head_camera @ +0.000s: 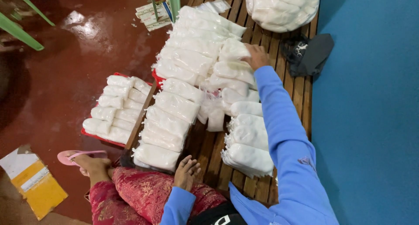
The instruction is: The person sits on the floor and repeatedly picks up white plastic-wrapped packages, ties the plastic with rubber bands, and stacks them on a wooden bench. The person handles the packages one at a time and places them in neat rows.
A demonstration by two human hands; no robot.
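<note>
Down at the far left, a yellow flat cardboard package (pixel 37 185) lay on the dark red floor (pixel 65 63), with a pink rubber sandal (pixel 72 156) under a foot beside it. Next came a red plastic tray (pixel 89 134) packed with white filled plastic bags (pixel 115 109). On the slatted wooden bench (pixel 209 151), longer clear plastic bags of white powder (pixel 170 120) lay in rows. The left hand (pixel 187 172) rested on the patterned red trousers (pixel 144 192), fingers (pixel 194 166) loosely spread and grasping nothing. The right hand (pixel 257 57), arm stretched in a blue sleeve (pixel 283 133), lay palm-down on 1 white bag at the far stack (pixel 233 50); whether its fingers gripped it could not be told. Farther right sat a dark folded cloth (pixel 307 52) beside a blue wall (pixel 371 120).
</note>
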